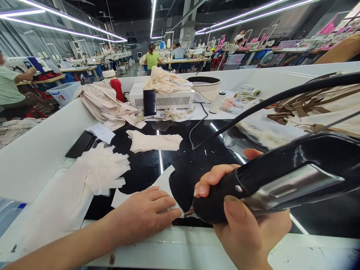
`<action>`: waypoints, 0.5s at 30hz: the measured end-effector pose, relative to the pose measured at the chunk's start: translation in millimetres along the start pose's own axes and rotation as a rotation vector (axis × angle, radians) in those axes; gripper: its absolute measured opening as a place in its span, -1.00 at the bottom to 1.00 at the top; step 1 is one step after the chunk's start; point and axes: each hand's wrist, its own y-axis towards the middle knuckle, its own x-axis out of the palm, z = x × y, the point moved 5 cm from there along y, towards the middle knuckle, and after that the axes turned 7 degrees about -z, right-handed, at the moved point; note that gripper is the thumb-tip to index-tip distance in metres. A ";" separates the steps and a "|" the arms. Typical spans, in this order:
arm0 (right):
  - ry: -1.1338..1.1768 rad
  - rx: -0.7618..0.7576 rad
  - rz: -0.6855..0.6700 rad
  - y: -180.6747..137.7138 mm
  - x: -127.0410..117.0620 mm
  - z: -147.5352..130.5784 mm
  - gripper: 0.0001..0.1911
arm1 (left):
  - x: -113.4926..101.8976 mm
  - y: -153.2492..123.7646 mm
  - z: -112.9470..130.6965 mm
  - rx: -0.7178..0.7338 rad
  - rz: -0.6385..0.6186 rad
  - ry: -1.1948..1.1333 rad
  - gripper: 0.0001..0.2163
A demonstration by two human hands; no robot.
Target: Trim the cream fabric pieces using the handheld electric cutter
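Note:
My left hand (152, 210) lies flat, its fingers stretched out, on a white cut piece (165, 182) of fabric or paper at the front of the black glossy work surface (188, 168). In my right hand (244, 225) is a bulky black corded power tool (292, 176) with a metal plate on its side. My fingers and thumb wrap round its rounded end, which hangs just right of my left fingertips. A narrow tip seems to touch the piece's right corner, but my hand and the tool partly hide it. Behind lies a cream fabric strip (154, 141).
Layered white pieces (104, 168) lie at left, near a dark flat case (81, 144). Farther back are folded beige fabric (107, 105), a phone (149, 103) against a white vented box (137, 95), and a thread spool (217, 103). The black cord (267, 95) arches across the right side.

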 end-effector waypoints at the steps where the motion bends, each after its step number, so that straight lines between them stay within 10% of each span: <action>1: 0.001 0.004 0.004 -0.1 -0.6 0.3 -0.49 | -0.2 0.3 0.0 -0.006 0.002 -0.005 -0.83; 15: 0.008 0.059 0.051 6.7 0.2 4.6 -0.39 | 5.2 -14.5 3.7 -0.094 0.058 -0.037 -0.76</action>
